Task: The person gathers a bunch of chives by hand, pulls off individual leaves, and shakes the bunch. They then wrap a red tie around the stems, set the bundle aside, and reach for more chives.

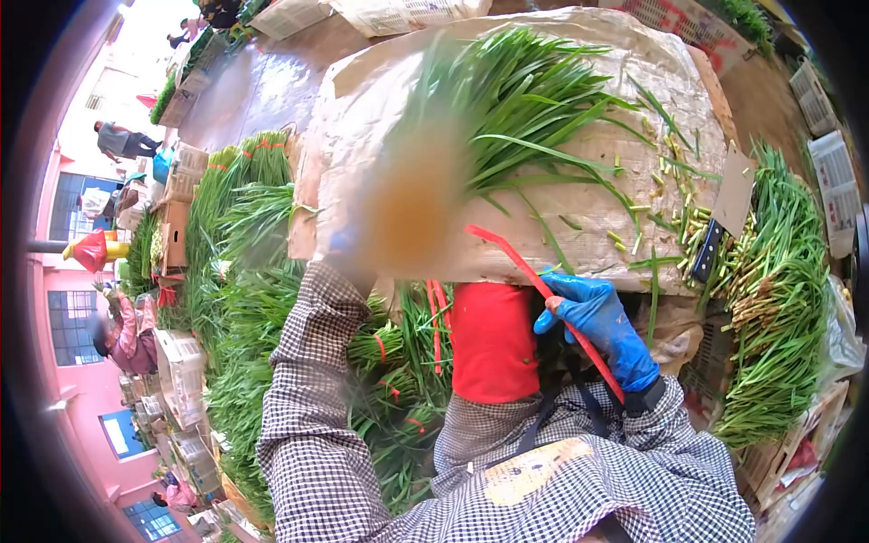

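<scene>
My right hand (597, 330), in a blue glove, is closed around a red strip (520, 264) at the front edge of the covered table (353, 100). One end of the strip points up and left over the tabletop. My left hand (348, 240) is at the table's left front, mostly hidden behind a blurred brown patch, so its fingers cannot be made out. Just beyond that patch lies a loose pile of long green stalks (534, 109). Cut stem pieces (670, 172) are scattered on the right side of the table.
A knife (708, 251) with a black handle lies at the table's right edge. Heaped green stalks (778, 299) stand at the right. Bundles with red ties (267, 158) fill the left. People (127, 143) and crates (181, 376) are farther left.
</scene>
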Action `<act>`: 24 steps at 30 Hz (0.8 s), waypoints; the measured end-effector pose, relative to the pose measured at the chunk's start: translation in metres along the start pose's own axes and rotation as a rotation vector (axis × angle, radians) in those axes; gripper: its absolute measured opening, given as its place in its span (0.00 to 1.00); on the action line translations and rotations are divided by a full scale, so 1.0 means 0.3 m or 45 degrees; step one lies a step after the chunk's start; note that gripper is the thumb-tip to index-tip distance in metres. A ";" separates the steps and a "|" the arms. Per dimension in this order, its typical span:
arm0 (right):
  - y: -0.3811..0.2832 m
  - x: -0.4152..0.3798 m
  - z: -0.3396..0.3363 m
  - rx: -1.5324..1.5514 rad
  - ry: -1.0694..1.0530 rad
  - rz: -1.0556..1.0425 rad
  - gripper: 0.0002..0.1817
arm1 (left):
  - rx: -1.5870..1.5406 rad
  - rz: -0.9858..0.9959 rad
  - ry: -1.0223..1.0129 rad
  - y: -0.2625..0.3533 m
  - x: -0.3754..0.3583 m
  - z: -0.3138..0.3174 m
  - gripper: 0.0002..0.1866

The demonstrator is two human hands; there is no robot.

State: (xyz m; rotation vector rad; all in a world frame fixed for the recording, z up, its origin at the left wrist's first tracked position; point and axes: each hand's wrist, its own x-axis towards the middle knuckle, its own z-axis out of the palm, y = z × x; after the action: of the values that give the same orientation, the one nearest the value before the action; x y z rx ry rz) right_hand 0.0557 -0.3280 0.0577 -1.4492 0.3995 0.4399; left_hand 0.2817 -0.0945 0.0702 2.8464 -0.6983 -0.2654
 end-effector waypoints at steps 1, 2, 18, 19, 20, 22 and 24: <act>0.004 0.006 0.001 -0.006 -0.005 -0.017 0.21 | 0.015 0.025 0.016 0.000 0.002 -0.004 0.73; 0.005 0.011 0.002 -0.014 -0.012 -0.034 0.21 | 0.016 0.013 0.006 0.000 0.003 -0.006 0.71; -0.019 0.090 0.066 -0.216 -0.007 -0.119 0.21 | -0.479 0.019 -0.093 -0.057 0.050 -0.017 0.45; -0.019 0.096 0.060 -0.239 -0.022 -0.101 0.21 | -0.481 0.022 -0.085 -0.089 0.068 -0.006 0.45; -0.019 0.100 0.053 -0.260 -0.037 -0.080 0.21 | -0.514 0.002 -0.183 -0.121 0.088 0.005 0.39; -0.031 0.106 0.036 -0.281 -0.024 -0.062 0.21 | -0.547 -0.019 -0.278 -0.164 0.101 0.026 0.32; -0.034 0.123 0.014 -0.344 -0.002 -0.034 0.21 | -1.049 -0.114 -0.295 -0.189 0.097 0.040 0.23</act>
State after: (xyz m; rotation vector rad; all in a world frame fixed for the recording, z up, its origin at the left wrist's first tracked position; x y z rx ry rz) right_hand 0.0925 -0.3230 0.0477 -1.7134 0.3277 0.4875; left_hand 0.3292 -0.0606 0.0417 2.0711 -0.3671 -0.7150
